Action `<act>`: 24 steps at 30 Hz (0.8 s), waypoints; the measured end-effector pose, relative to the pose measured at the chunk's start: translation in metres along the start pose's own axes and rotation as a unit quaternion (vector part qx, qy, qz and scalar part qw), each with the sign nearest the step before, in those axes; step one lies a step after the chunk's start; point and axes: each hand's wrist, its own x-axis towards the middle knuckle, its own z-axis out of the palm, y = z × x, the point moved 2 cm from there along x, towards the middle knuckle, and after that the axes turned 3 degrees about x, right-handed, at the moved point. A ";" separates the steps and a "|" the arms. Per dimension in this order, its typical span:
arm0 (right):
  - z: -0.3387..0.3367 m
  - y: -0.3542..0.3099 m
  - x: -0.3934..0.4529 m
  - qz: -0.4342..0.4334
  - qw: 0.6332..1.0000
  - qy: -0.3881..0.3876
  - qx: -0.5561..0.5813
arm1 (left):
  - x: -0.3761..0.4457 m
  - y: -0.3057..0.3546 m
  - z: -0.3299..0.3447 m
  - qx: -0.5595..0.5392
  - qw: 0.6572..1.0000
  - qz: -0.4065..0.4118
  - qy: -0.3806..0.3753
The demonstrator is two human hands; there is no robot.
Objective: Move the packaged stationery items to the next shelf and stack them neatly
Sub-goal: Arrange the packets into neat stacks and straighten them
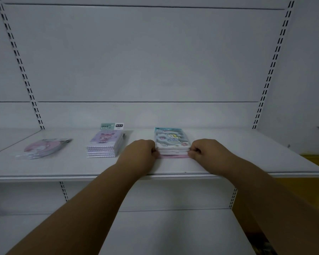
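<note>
Head cam: both my hands are on the white metal shelf board [228,162], one each side of the stack of flat packaged notepads with a blue-and-white cartoon cover [171,142]. Left hand [142,153] is curled in a loose fist, knuckles and fingertips pressed against the stack's left edge. Right hand [203,150] is curled the same way against the right edge, thumb at the pink bottom layers. So the stack is squeezed between both hands, still resting flat on the shelf, right of centre and near the front lip. Left of it, apart from my left hand, sits a second stack of lilac spiral-bound notebooks with a green header card [106,144]. Further left, well apart, lies a round pink item in a clear plastic bag [44,148], blurred. Behind is the white back panel with slotted uprights [24,74]. A lower white shelf [164,232] shows under my forearms.
</note>
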 end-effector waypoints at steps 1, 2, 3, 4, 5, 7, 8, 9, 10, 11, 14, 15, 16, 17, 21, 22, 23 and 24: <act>0.000 0.000 0.000 0.002 1.000 0.000 0.002 | 0.000 0.001 -0.001 0.000 1.000 -0.003 -0.003; 0.001 -0.001 0.000 0.005 1.000 0.001 0.003 | 0.000 0.001 -0.001 0.002 1.000 -0.004 -0.005; 0.001 0.000 -0.001 0.008 1.000 0.002 0.005 | -0.001 0.002 -0.001 0.005 1.000 -0.006 -0.007; 0.001 0.000 -0.002 0.012 1.000 0.004 0.005 | -0.002 0.002 -0.002 0.010 1.000 -0.006 -0.008; 0.000 0.001 -0.003 0.017 1.000 0.009 0.005 | -0.003 0.002 -0.002 0.015 1.000 -0.006 -0.009; -0.003 0.000 -0.006 0.026 0.999 0.031 0.002 | -0.007 0.001 -0.002 0.015 1.000 -0.009 -0.003; -0.005 -0.002 -0.007 0.027 0.998 0.050 0.001 | -0.009 -0.001 -0.004 0.010 1.000 -0.011 0.002; -0.006 -0.006 -0.008 0.025 0.997 0.074 -0.001 | -0.012 -0.003 -0.007 0.002 1.000 -0.014 0.008; -0.007 -0.012 -0.009 0.020 0.994 0.103 -0.005 | -0.016 -0.005 -0.010 -0.009 1.000 -0.017 0.016; -0.007 -0.019 -0.010 0.013 0.991 0.134 -0.013 | -0.020 -0.009 -0.015 -0.020 0.999 -0.021 0.028; -0.008 -0.042 -0.007 0.030 0.974 0.218 -0.052 | -0.031 -0.026 -0.033 -0.037 0.997 -0.022 0.070; -0.009 -0.049 -0.006 0.043 0.968 0.236 -0.068 | -0.035 -0.034 -0.039 -0.041 0.995 -0.019 0.084; -0.009 -0.055 -0.004 0.050 0.964 0.248 -0.083 | -0.040 -0.042 -0.044 -0.043 0.994 -0.013 0.097; -0.008 -0.061 -0.002 0.052 0.961 0.254 -0.093 | -0.043 -0.050 -0.049 -0.044 0.993 -0.006 0.107; 0.000 -0.067 0.003 0.096 0.971 0.211 -0.058 | -0.042 -0.065 -0.053 -0.068 0.994 0.019 0.082; 0.001 -0.062 0.002 0.120 0.973 0.194 -0.034 | -0.037 -0.062 -0.052 -0.087 0.994 0.023 0.070; 0.001 -0.054 0.000 0.143 0.973 0.178 -0.013 | -0.031 -0.056 -0.050 -0.102 0.993 0.029 0.059; 0.001 -0.046 -0.003 0.166 0.972 0.167 0.005 | -0.024 -0.048 -0.046 -0.110 0.992 0.034 0.046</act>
